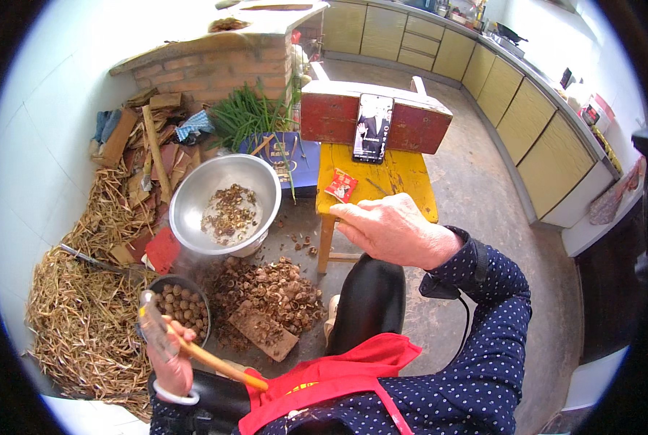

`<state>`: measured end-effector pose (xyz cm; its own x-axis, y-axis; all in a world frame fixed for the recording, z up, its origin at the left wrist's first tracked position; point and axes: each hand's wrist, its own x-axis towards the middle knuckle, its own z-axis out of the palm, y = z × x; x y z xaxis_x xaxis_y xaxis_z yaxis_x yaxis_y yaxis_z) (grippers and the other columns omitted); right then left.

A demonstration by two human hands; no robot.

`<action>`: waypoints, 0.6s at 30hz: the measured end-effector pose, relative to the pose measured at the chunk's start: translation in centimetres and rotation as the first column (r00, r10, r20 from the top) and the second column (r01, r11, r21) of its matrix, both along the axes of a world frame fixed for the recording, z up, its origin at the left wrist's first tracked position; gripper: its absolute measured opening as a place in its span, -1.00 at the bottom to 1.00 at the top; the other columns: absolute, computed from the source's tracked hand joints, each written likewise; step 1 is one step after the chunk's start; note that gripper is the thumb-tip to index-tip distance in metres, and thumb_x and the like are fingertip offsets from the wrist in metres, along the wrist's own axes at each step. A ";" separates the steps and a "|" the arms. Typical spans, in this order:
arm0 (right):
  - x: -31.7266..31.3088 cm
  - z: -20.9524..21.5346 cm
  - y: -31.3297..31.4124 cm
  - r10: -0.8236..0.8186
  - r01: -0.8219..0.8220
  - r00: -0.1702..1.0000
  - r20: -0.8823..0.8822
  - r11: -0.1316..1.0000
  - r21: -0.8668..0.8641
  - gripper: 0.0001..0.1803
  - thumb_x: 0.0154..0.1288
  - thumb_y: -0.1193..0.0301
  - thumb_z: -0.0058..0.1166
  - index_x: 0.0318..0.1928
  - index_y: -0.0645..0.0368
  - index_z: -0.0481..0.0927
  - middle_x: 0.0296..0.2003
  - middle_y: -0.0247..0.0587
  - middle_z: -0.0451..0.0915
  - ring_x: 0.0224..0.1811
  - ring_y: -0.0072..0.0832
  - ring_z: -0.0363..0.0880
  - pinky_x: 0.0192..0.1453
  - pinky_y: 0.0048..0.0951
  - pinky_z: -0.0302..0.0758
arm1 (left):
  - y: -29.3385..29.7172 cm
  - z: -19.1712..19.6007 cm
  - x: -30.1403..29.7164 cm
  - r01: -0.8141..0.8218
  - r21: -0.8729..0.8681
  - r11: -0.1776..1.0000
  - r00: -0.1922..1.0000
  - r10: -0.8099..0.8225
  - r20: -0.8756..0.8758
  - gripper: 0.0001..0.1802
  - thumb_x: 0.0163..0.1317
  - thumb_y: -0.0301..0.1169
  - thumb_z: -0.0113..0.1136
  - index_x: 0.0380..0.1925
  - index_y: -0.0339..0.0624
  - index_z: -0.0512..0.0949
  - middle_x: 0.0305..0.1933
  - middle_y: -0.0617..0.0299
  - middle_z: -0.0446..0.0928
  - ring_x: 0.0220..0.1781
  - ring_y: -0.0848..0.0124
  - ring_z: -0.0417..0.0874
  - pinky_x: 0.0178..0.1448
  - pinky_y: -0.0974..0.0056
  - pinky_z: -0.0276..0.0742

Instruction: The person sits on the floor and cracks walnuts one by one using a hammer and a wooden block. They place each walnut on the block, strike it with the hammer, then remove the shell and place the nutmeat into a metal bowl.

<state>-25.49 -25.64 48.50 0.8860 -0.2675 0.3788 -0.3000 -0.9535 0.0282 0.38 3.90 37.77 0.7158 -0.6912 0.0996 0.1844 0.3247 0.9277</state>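
My left hand [173,370] is wrapped round a hammer [219,362] close to its head, and its wooden handle slants down toward my lap. Beside that hand stands a dark bowl of whole walnuts [182,308]. Over the front edge of a yellow wooden chair [403,185] is my right hand [396,230], its fingers bent and drawn together; whatever they may hold is hidden. Just beyond its fingertips a small red packet [342,185] lies on the seat. A phone [372,127] with a lit screen leans upright against the chair's back.
A metal basin [186,210] holds shelled walnut pieces. Broken shells [280,290] are heaped on the floor around a brick-like block [262,331]. Straw [84,312] and firewood [157,145] fill the left side. Green leafy stalks [248,116] lie behind the basin. Cabinets [516,105] line the right.
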 end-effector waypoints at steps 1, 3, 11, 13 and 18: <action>0.3 0.3 0.2 0.017 -0.017 1.000 -0.021 1.000 0.006 -0.81 0.26 0.28 -0.01 -0.20 0.10 0.46 -0.60 -0.20 0.53 -0.58 -0.26 0.57 -0.57 -0.26 0.46 | 0.5 0.9 -0.1 -0.047 0.008 0.999 0.999 0.046 0.025 -0.37 0.17 -0.22 0.27 0.17 -0.04 0.20 -0.27 0.31 0.31 -0.32 0.47 0.39 -0.17 0.26 0.44; 1.0 0.9 0.2 0.065 -0.063 0.996 -0.064 0.997 0.034 -0.83 0.26 0.28 0.00 -0.27 0.11 0.43 -0.62 -0.21 0.51 -0.59 -0.25 0.57 -0.58 -0.25 0.45 | 1.7 2.7 -0.1 -0.030 0.024 0.999 0.997 0.028 0.066 -0.34 0.15 -0.17 0.28 0.17 0.00 0.18 -0.24 0.32 0.30 -0.33 0.48 0.38 -0.19 0.28 0.42; 7.6 -1.3 1.1 0.378 -0.391 0.919 0.114 0.829 0.400 -0.71 0.26 0.25 -0.01 -0.18 0.24 0.42 -0.46 -0.03 0.54 -0.46 -0.13 0.59 -0.48 -0.14 0.51 | 2.1 5.7 -0.9 0.066 0.085 0.994 0.989 -0.077 0.126 -0.47 0.26 -0.18 0.16 0.12 -0.12 0.21 -0.31 0.30 0.27 -0.29 0.48 0.34 -0.07 0.26 0.33; 10.5 -4.2 3.5 0.429 -0.478 0.875 0.224 0.699 0.532 -0.56 0.26 0.20 0.02 -0.03 0.30 0.41 -0.34 0.00 0.56 -0.34 -0.10 0.59 -0.34 -0.13 0.54 | -0.3 5.5 -0.7 0.095 0.016 0.995 0.982 -0.096 0.165 -0.42 0.27 -0.20 0.14 0.21 -0.07 0.15 -0.26 0.29 0.26 -0.27 0.47 0.32 -0.06 0.25 0.33; 15.5 -12.0 8.3 0.488 -0.453 0.821 0.296 0.241 0.858 -0.08 0.21 0.00 0.09 0.34 0.34 0.01 -0.01 0.16 0.39 0.04 -0.10 0.42 0.10 -0.24 0.40 | -5.8 3.9 -0.7 0.007 -0.112 0.994 0.993 0.006 0.120 -0.46 0.23 -0.26 0.21 0.13 -0.15 0.24 -0.25 0.29 0.37 -0.19 0.43 0.42 0.03 0.20 0.39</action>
<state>-10.01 -17.33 36.47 0.9803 0.0505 0.1910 0.1951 -0.4001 -0.8955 -0.27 -1.92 41.71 0.6937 -0.6711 0.2616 0.0744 0.4281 0.9007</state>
